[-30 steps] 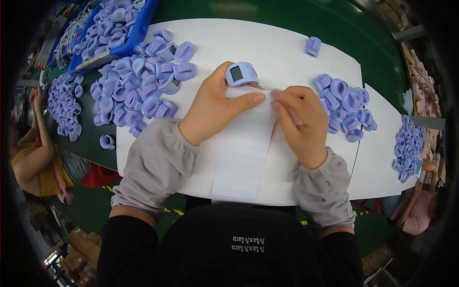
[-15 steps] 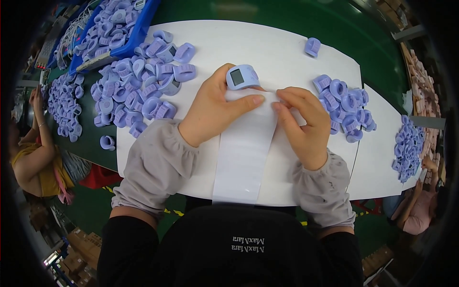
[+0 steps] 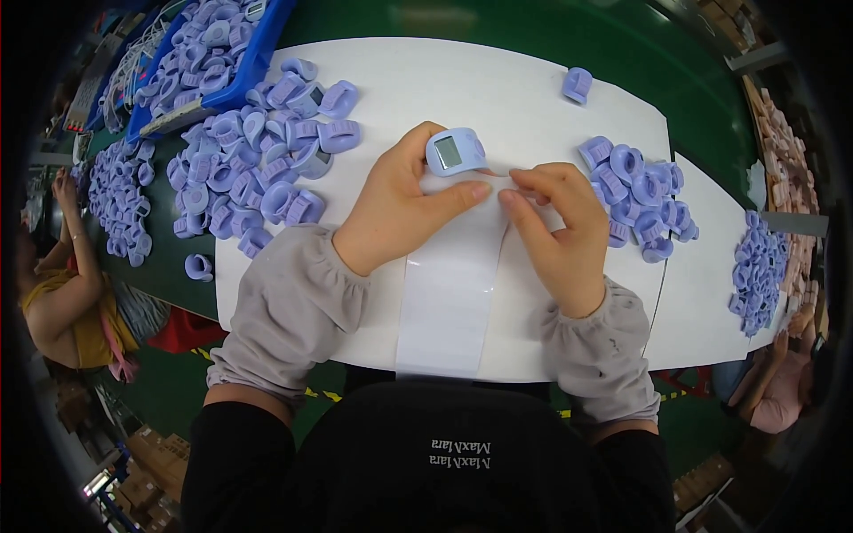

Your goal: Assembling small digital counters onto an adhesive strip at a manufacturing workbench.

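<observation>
My left hand (image 3: pixel 391 209) is closed, with a small light-blue device (image 3: pixel 458 152) resting on its fingers. The device has a curved body and a grey rectangular screen. My left thumb also presses the top of a long, translucent film strip (image 3: pixel 447 306), which hangs toward me over the table edge. My right hand (image 3: pixel 569 235) is closed in a pinch at the strip's upper right edge, where a thin clear piece stretches toward the device. The exact contact at the fingertips is hard to make out.
On the white tabletop (image 3: pixel 400 75), a large pile of lavender devices (image 3: pixel 240 169) lies left and a smaller pile (image 3: pixel 635 191) right. One single device (image 3: pixel 577 85) sits at the far edge. A blue bin (image 3: pixel 258 75) stands far left. Other people work at both sides.
My right fingertips have shifted slightly left and down at the strip's edge. The device has turned a little and moved slightly right. The strip's upper right edge has pulled inward.
</observation>
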Motion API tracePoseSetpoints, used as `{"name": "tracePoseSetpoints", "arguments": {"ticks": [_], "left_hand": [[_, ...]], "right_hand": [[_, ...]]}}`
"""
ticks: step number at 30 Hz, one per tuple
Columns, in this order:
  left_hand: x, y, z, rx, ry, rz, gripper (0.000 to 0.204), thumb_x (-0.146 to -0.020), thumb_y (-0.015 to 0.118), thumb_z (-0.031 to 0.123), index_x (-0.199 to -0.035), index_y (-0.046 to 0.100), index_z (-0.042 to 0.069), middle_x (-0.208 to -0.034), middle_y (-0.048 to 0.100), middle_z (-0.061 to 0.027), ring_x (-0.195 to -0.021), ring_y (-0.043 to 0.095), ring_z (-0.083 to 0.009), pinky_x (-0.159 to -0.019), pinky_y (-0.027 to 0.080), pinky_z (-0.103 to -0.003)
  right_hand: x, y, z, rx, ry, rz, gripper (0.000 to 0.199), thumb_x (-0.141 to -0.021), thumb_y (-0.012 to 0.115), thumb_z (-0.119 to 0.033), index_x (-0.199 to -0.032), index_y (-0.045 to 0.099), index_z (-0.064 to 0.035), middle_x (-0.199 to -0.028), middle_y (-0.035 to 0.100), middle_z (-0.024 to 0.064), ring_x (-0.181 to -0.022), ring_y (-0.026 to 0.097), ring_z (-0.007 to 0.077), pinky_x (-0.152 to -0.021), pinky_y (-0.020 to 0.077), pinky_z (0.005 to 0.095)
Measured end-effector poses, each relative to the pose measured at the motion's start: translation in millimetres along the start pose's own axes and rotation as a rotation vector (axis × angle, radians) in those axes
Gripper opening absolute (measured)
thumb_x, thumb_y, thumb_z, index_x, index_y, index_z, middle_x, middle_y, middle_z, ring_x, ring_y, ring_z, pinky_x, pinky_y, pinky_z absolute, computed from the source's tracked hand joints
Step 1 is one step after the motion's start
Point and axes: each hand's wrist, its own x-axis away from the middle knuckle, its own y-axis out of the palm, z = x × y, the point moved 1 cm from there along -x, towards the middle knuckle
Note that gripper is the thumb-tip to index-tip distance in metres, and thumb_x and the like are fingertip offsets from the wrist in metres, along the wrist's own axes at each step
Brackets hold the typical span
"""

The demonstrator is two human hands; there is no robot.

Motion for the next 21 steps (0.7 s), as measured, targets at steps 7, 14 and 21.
{"name": "tracePoseSetpoints", "arguments": {"ticks": [7, 14, 21], "left_hand": [[-1.1, 2.3, -0.2, 0.017, 0.006, 0.029, 0.029, -0.081, 0.075, 0.016, -0.099, 0.055, 0.004, -0.091, 0.063, -0.0027, -0.087, 0.057, -0.0091, -0.078, 0.046, -0.025], [0.6, -0.4, -1.7, -0.002, 0.006, -0.049, 0.028, -0.081, 0.075, 0.015, -0.099, 0.055, 0.005, -0.090, 0.062, -0.0021, -0.086, 0.057, -0.0089, -0.077, 0.046, -0.024], [-7.8, -13.7, 0.5, -0.182, 0.180, 0.009, 0.026, -0.082, 0.073, 0.016, -0.098, 0.056, 0.003, -0.089, 0.061, -0.0044, -0.085, 0.058, -0.0151, -0.077, 0.046, -0.029]], "right_hand": [[5.5, 7.3, -0.2, 0.223, -0.226, 0.096, 0.019, -0.079, 0.070, 0.003, -0.098, 0.069, -0.0011, -0.085, 0.065, 0.0074, -0.073, 0.061, 0.0148, -0.060, 0.0481, 0.0254], [-0.2, -4.9, -1.6, -0.149, 0.231, -0.121, 0.007, -0.078, 0.070, 0.000, -0.084, 0.065, 0.0001, -0.078, 0.061, 0.0028, -0.066, 0.052, 0.0094, -0.060, 0.0417, 0.0206], [-5.0, -21.1, -1.9, -0.229, -0.056, -0.291, 0.013, -0.068, 0.068, 0.004, -0.076, 0.060, -0.0023, -0.081, 0.056, 0.0014, -0.071, 0.051, 0.0115, -0.064, 0.0410, 0.0259]]}}
